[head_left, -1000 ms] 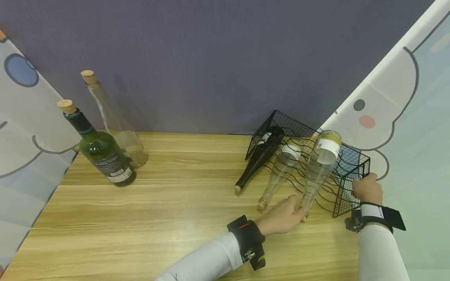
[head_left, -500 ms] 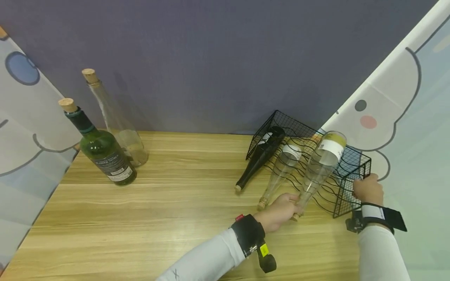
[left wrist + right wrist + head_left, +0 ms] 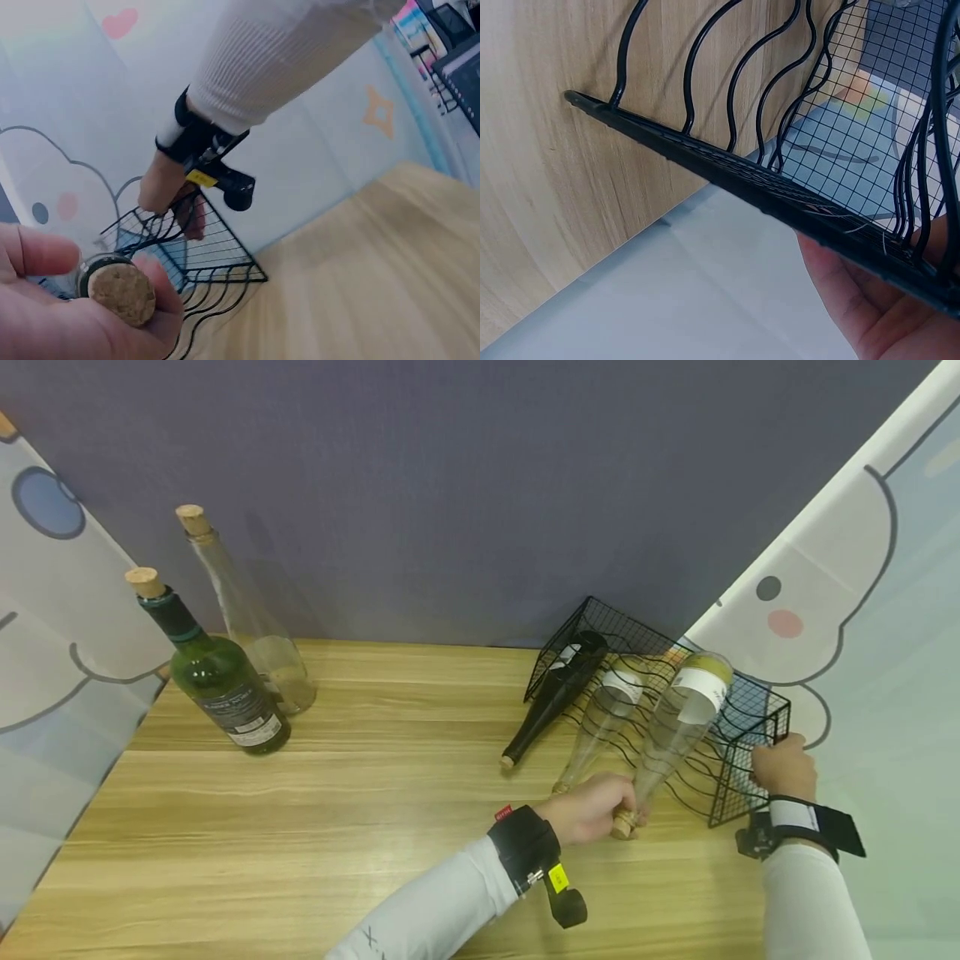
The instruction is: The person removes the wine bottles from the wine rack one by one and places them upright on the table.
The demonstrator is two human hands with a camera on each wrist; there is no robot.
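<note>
My left hand [image 3: 592, 808] grips the neck of a clear glass bottle [image 3: 667, 735], neck toward me, base over the wire rack. In the left wrist view the bottle's cork [image 3: 122, 292] shows between thumb and fingers. The black wire wine rack [image 3: 750, 735] has wavy rails. My right hand [image 3: 784, 768] holds its right end panel, fingers [image 3: 840, 289] curled about the mesh in the right wrist view. A dark bottle [image 3: 551, 702] lies in the rack's left part. Beside it lies another clear bottle [image 3: 600, 718], its neck end partly behind my left hand.
At the left of the wooden table [image 3: 360, 760] stand a green corked bottle [image 3: 225, 689] and a tall clear corked bottle [image 3: 262, 643]. A grey panel [image 3: 420, 510] rises behind the table. A printed cloth [image 3: 892, 710] hangs close by the rack's right side.
My left hand's fingers have closed round the bottle neck. The neck has swung left and toward me, and the base has dipped slightly. My right hand stays on the rack.
</note>
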